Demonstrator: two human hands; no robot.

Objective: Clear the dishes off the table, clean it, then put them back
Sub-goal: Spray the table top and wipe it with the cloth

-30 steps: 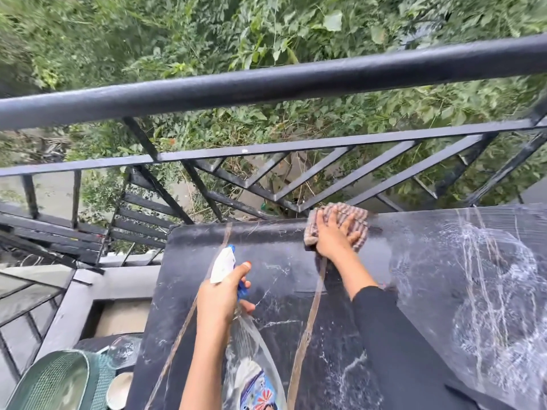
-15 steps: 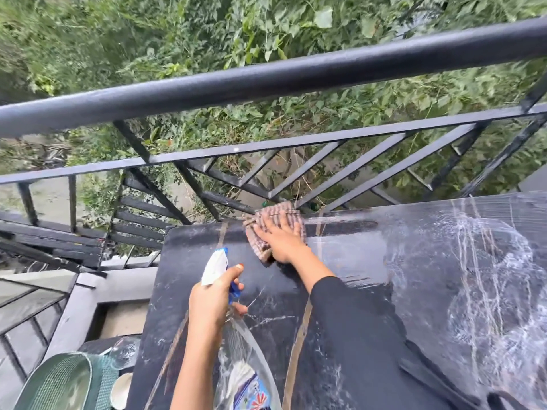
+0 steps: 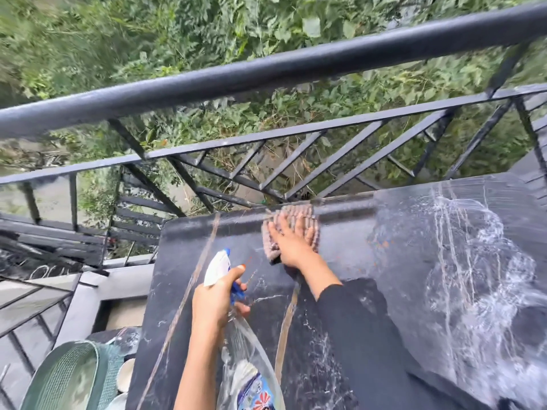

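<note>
The table fills the lower right of the head view, its far edge just beside a black metal railing. Its top is glossy black stone with thin white veins and two tan streaks running front to back. White wet swirls cover its right part.

At the far edge, the right hand lies flat with its fingers spread, pressing a ribbed pinkish cloth onto the stone. A black sleeve covers that forearm.

Nearer the camera, the left hand grips the neck of a spray bottle, its thumb along the white nozzle head and a finger curled on the blue trigger. The bottle's body is clear plastic. Its label is blue with a red and white flower shape, and the writing on it is too blurred to read.

Below the table's left edge sits a green mesh basket, with a white dish and a clear glass just beside it, all off the tabletop.

The railing has a thick round top bar and slanted flat bars beneath. Dense green foliage lies beyond it.
</note>
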